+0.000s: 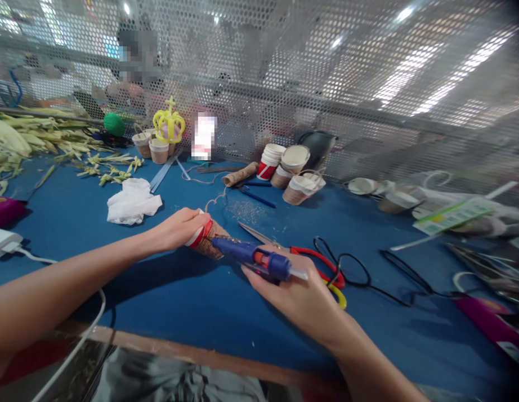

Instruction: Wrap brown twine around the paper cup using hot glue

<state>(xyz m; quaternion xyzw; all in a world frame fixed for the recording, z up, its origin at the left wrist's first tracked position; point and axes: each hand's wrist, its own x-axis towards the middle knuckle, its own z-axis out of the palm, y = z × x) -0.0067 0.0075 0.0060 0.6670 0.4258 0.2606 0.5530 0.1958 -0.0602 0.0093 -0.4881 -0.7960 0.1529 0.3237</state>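
My left hand (186, 226) is closed round a small red and white paper cup (208, 241), tilted on its side and partly wrapped in brown twine. In my right hand (301, 296) is a blue hot glue gun (251, 254), with a clear glue stick poking out of its back. The gun's nozzle is at the twine on the cup; whether it touches, I cannot tell. A strand of twine (215, 200) runs from the cup up to a twine roll (241, 174). Scissors (313, 257) with red and yellow handles lie partly behind my right hand.
Twine-wrapped cups (299, 187) stand near the perforated metal screen (259, 84), beside stacked cups (270, 159). A crumpled white tissue (134, 201), corn husks (16, 137) and a yellow crown (170, 123) are leftward. Black cable (363, 273) and plastic-bagged items (456, 209) lie right.
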